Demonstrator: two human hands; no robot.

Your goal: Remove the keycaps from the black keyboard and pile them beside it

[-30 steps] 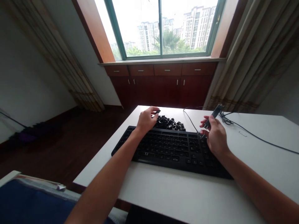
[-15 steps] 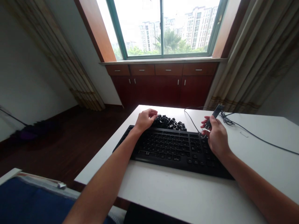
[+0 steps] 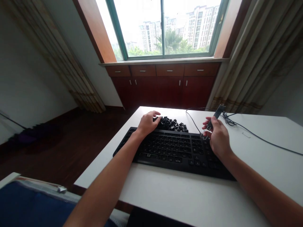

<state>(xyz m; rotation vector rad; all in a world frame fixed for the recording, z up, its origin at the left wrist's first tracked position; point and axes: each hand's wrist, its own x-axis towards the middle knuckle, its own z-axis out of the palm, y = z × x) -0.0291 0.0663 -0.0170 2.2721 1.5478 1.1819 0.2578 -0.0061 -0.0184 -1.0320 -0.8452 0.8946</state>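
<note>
A black keyboard [image 3: 170,146] lies on the white table with its key sockets bare over much of its face. Behind its upper edge is a pile of loose black keycaps [image 3: 174,124]. My left hand [image 3: 148,122] reaches over the keyboard to the pile's left end, fingers curved, thumb and forefinger apart. I see nothing held in it. Above the keyboard's right end, my right hand [image 3: 219,135] grips a keycap puller [image 3: 216,116], which has a dark handle and thin wire prongs pointing down. Its far fingers are partly hidden.
A small bent wire [image 3: 246,135] lies on the white table [image 3: 265,170] at right. A black cable [image 3: 255,135] runs across there, bundled near the back edge. A blue zipped item [image 3: 35,201] sits at lower left. Red cabinets [image 3: 163,91] stand beneath the window.
My left fingers have shifted slightly at the pile; a light spot near their tips no longer shows. My right hand keeps its hold. The whole view has drifted a little.
</note>
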